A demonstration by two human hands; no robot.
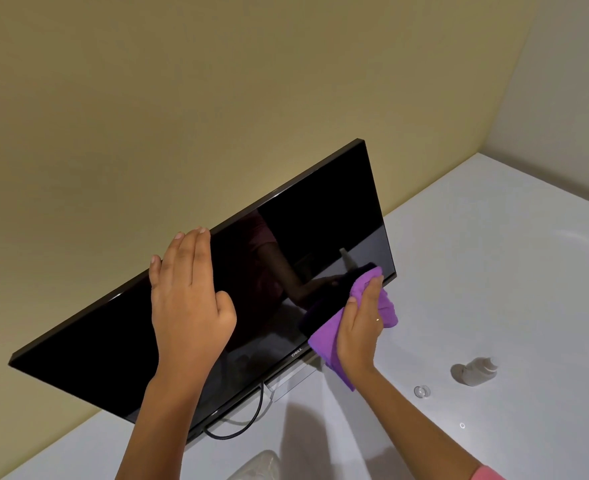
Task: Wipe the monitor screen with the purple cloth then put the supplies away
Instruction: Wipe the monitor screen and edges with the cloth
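Right hand [359, 327] grips purple cloth [324, 341], pressing it on monitor screen [286, 237] at lower right of centre. Left hand [189, 296] flat, fingers straight, on screen top edge. Small bottle [476, 370] on white table [493, 271], right.

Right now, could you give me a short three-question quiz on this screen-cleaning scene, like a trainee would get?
1. True or false: the left hand rests flat on the monitor.
2. Which hand grips the purple cloth?
3. The small bottle on the white table is: A standing upright, B lying on its side, C in a hand.

Key: 1 true. 2 the right hand. 3 B.
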